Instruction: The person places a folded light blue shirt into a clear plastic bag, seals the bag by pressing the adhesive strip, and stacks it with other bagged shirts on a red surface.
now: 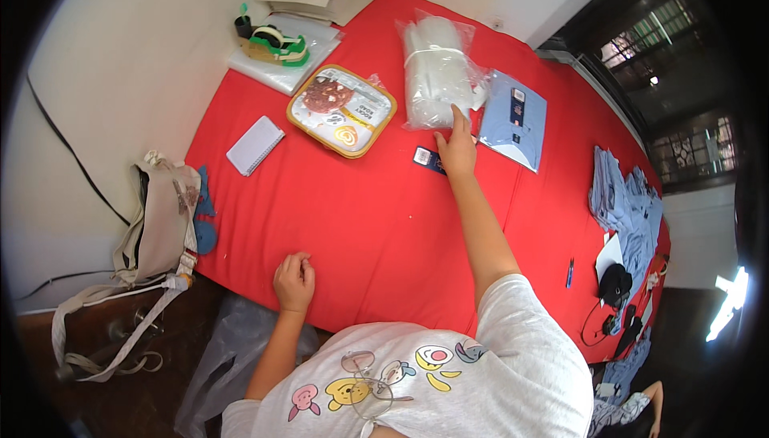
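My right arm stretches forward over the red cloth [384, 222]. The right hand [458, 148] is open, its fingers extended onto the near end of a bundle of rolled clear plastic bags [436, 70]. Close by its thumb lies a small dark blue tag [429, 159]. A folded light blue shirt [521, 122] in a clear sleeve, with a dark tag on it, lies just right of that hand. My left hand [294, 282] rests at the near edge of the cloth, its fingers curled in, with nothing seen in them.
A rectangular food tub [343, 111], a spiral notepad [255, 146] and a green tape dispenser [279, 47] sit left of the bundle. Piled blue clothes [625, 198] and a pen [569, 273] lie right. A beige bag [156, 214] hangs left. Another person's arm [655, 407] shows lower right.
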The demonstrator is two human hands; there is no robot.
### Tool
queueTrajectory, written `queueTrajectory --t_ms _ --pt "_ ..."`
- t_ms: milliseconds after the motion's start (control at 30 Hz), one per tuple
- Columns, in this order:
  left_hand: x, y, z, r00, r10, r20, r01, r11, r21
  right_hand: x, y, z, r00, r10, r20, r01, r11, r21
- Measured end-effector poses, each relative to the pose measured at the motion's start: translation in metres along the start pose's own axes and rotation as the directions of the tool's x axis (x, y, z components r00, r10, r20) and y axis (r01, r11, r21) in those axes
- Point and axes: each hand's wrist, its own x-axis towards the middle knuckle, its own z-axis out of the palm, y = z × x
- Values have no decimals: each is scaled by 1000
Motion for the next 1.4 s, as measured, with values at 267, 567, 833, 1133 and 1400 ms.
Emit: queueTrajectory --t_ms 267,567,833,1133,1400 --pt "1 4 -1 1000 11 -13 -11 1000 2 24 10 -14 980 -176 89 191 959 -210" --pt "0 0 0 999 42 -35 -42 999 0 7 6 -11 970 -197 144 189 980 70" --pt "1 3 -1 999 35 -21 -35 999 7 23 16 -8 996 51 78 -53 998 28" --pt "0 3 -1 998 54 -26 -54 998 13 25 19 -8 999 -4 47 -3 990 138" --pt "2 -3 1 995 89 -36 -88 996 25 -28 9 -46 985 80 153 -133 917 376"
